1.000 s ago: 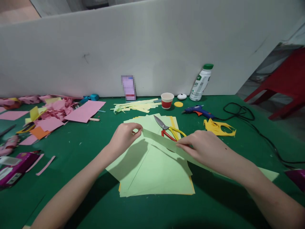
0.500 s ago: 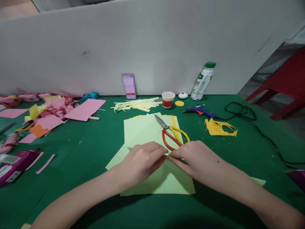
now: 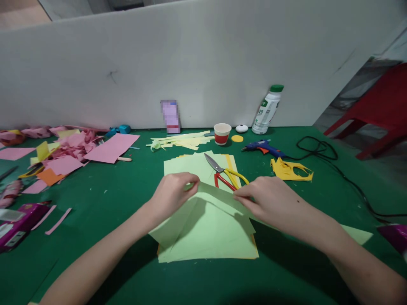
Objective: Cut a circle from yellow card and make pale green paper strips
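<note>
My left hand is closed in a pinch on the upper edge of a pale green paper sheet. Farther right along that same edge, the thumb and fingers of my right hand pinch it too. The lifted sheet hovers over a stack of pale green and yellow paper and throws a shadow on it. Scissors with one red and one yellow handle lie on the far part of the stack, points away from me; the held sheet and my right hand cover part of the handles.
Paper strips, a paper cup, a yellow disc and a leaning bottle line the wall. A blue glue gun with a black cord and a yellow paper scrap lie right. Pink scraps crowd the left.
My hands were nearly touching and have drawn apart, the left one going left and up. The green sheet between them is raised, and its edge now shows.
</note>
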